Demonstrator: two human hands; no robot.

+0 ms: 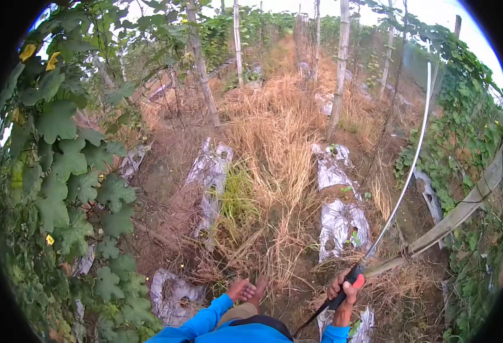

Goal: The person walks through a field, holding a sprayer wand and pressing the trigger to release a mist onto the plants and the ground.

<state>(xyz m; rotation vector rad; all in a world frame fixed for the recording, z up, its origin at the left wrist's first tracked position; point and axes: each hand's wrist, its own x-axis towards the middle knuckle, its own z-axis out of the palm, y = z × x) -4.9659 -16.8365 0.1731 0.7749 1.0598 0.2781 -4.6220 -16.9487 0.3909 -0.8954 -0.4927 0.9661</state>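
My right hand (344, 288) is wrapped round the black and red handle (354, 276) of a long metal wand (410, 166). The wand rises in a curve to the upper right, and a faint haze shows near its tip. A black hose (314, 315) runs from the handle down toward my waist. My left hand (241, 290) hangs low in front of my body with its fingers slightly apart and nothing visible in it. A bare foot (258, 290) shows just beside it.
Leafy vines with yellow flowers climb at the left (63, 166) and right (471, 114). Bamboo poles (342, 63) stand ahead, and a slanted pole (457, 217) crosses at the right. Dry grass (274, 126) lies between strips of silver plastic sheet (334, 171).
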